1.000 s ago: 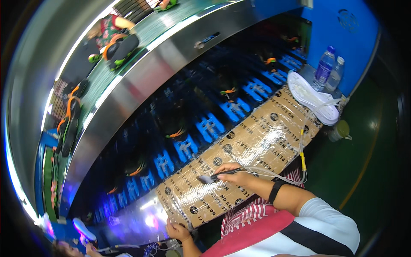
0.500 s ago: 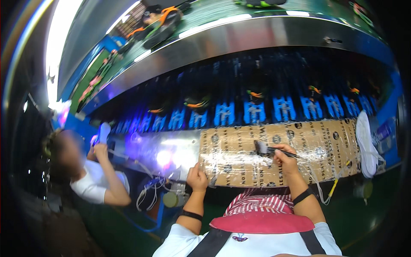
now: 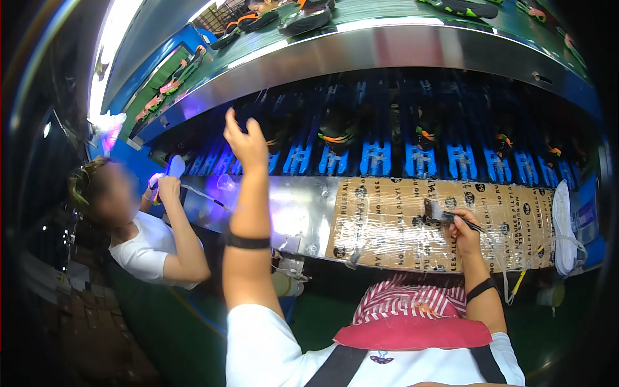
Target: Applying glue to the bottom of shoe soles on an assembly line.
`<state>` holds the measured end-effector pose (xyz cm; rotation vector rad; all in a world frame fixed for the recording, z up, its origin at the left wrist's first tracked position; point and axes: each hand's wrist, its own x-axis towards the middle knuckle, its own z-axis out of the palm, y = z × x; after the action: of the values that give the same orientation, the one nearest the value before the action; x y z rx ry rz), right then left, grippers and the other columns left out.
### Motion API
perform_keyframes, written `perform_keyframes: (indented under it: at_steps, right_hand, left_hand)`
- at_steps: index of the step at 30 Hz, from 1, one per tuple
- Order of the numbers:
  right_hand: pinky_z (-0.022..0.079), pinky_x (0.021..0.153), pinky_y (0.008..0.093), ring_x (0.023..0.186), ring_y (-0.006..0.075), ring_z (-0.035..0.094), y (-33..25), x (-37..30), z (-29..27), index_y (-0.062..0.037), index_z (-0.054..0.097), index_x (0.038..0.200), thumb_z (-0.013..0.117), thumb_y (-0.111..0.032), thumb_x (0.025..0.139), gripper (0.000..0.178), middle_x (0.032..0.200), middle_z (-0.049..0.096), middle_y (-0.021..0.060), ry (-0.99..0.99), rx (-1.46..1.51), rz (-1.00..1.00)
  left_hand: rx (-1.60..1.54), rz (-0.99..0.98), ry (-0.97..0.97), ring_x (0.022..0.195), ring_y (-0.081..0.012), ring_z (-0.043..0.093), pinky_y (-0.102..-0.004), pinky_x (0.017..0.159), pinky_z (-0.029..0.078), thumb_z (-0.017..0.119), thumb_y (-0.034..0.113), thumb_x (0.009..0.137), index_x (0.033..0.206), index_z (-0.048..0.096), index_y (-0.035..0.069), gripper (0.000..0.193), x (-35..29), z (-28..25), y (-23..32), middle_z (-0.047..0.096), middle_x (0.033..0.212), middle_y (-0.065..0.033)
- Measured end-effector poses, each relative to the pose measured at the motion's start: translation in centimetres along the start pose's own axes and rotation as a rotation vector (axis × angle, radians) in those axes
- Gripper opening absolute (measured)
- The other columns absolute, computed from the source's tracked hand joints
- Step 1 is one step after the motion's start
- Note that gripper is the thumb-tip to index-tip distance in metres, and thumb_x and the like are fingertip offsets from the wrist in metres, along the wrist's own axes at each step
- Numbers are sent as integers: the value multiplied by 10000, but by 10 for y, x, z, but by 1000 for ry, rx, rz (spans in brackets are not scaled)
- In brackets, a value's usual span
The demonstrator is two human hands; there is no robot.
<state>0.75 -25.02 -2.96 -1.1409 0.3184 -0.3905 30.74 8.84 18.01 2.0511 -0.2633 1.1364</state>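
Observation:
My left hand (image 3: 246, 143) is raised and reaches out over the metal table toward the row of blue holders, its fingers apart and nothing in them. Just to the right of it, partly hidden by the hand and shadow, a dark sandal with orange trim (image 3: 274, 140) sits in the rack. In my right hand (image 3: 465, 233) is a flat paintbrush (image 3: 436, 210), its dark bristles pointing left. The brush is held over the cardboard sheet (image 3: 387, 226), which is covered in shiny film or tape and lies on the table.
A blue-clamped rack (image 3: 376, 158) carries more dark sandals. Above it runs a green conveyor (image 3: 380, 14) with footwear. A white sole-shaped piece (image 3: 563, 227) stands at the right end. On the left, a co-worker (image 3: 161, 242) holds a pale blue sole (image 3: 175, 166).
My left hand has risen from the table's near edge, reached forward toward the rack and opened. My right hand still holds the brush. The whole view has shifted slightly.

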Motion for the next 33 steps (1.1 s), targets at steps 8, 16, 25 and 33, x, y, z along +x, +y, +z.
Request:
perform_keyframes:
  at_steps: [8, 16, 25, 33]
  right_hand:
    - [376, 451, 186, 497, 83, 483, 1, 3, -4, -2, 559, 926, 579, -140, 787, 198, 608, 546, 36, 66, 51, -40]
    - [363, 424, 206, 471, 103, 467, 0, 8, 6, -9, 543, 898, 580, -157, 785, 190, 576, 512, 42, 174, 22, 57]
    - [361, 416, 223, 453, 108, 449, 0, 9, 11, -41, 529, 877, 541, -179, 796, 160, 561, 495, 36, 340, -41, 97]
    - [357, 407, 226, 450, 119, 459, -25, 16, 37, -43, 514, 821, 536, -156, 788, 120, 541, 485, 35, 449, 1, 264]
  left_hand:
    - [365, -171, 71, 1088, -373, 422, -450, 894, 350, 456, 363, 763, 1206, 441, 85, 523, 172, 5, -84, 485, 1127, -230]
    - [605, -162, -400, 1192, -380, 345, -468, 965, 284, 415, 482, 778, 1289, 362, 117, 630, 284, 14, -189, 357, 1280, -245]
    - [916, -204, -290, 1023, -417, 503, -431, 859, 414, 449, 266, 810, 1362, 175, 193, 620, 334, 11, -243, 145, 1369, -276]
    - [1090, -254, -310, 989, -320, 557, -397, 788, 462, 413, 103, 778, 1361, 189, 271, 646, 364, 10, -248, 210, 1376, -217]
